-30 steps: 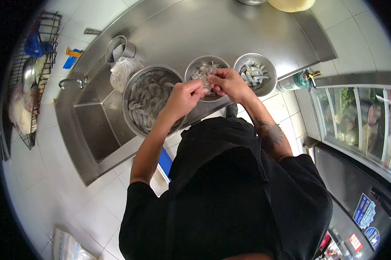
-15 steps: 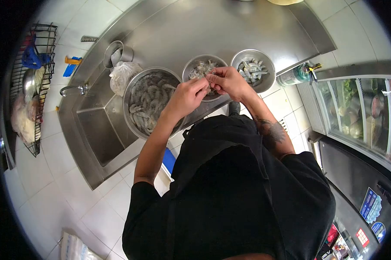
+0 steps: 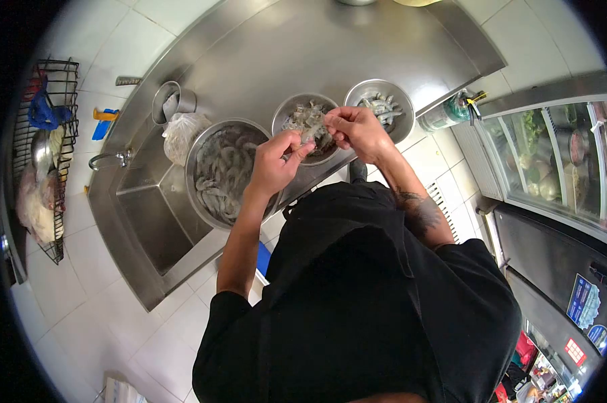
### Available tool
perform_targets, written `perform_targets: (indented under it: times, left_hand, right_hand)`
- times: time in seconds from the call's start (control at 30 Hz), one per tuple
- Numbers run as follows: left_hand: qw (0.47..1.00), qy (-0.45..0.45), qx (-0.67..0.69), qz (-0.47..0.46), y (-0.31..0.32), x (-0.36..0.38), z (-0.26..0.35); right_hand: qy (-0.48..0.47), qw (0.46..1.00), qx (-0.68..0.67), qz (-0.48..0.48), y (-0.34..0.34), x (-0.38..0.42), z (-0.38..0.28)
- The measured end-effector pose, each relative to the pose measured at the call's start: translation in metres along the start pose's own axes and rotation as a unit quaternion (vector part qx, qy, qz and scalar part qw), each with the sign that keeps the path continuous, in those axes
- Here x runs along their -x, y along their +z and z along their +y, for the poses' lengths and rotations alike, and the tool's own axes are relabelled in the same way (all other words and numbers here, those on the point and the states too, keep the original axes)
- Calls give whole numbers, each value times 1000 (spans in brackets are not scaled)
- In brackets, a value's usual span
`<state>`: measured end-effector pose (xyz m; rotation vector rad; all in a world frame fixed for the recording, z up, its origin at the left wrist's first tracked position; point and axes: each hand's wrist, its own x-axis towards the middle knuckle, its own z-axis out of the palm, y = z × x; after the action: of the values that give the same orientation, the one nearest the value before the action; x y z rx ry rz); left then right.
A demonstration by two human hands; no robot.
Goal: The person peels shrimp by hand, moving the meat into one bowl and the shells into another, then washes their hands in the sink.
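My left hand [image 3: 276, 161] is closed in a pinch at the near left rim of the middle metal bowl [image 3: 281, 113], with part of a shrimp [image 3: 307, 142] at its fingertips. My right hand [image 3: 362, 134] is pinched shut over the right side of that bowl; whatever its fingers hold is too small to make out. Shrimp shells and heads [image 3: 308, 118] lie in the middle bowl. To the left, a large metal bowl [image 3: 191, 176] contains whole grey shrimp [image 3: 224, 171] in liquid. On the right, another bowl [image 3: 404, 131] has peeled shrimp [image 3: 382, 107] in it.
A sink basin [image 3: 159, 221] with a tap [image 3: 112, 159] is at the left. Beside it are a plastic bag [image 3: 181, 138] and a metal pot [image 3: 186, 101]. A wire rack [image 3: 61, 158] hangs on the left wall. A glass-door fridge [image 3: 559, 161] stands at the right.
My hands have come apart slightly, the left moving down and left of the right. The whole view has shifted a little.
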<state>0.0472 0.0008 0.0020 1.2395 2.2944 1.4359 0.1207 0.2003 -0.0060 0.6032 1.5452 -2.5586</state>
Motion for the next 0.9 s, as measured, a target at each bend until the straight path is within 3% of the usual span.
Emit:
perform_targets:
  times: [0.1, 0.27, 0.33, 0.57, 0.9]
  left_hand:
    - [998, 54, -27, 18, 2, -1, -4]
    - [992, 103, -65, -39, 7, -15, 4]
    - [978, 172, -109, -52, 10, -16, 2]
    - [985, 127, -97, -67, 10, -9, 1]
    - [991, 89, -51, -86, 4, -6, 0]
  right_hand:
    - [18, 995, 89, -31, -5, 4, -9]
    - [30, 995, 62, -70, 0, 3, -7]
    - [29, 996, 51, -66, -3, -2, 0]
    - [-10, 996, 76, -46, -4, -5, -6]
    - [-36, 989, 88, -115, -5, -9, -2]
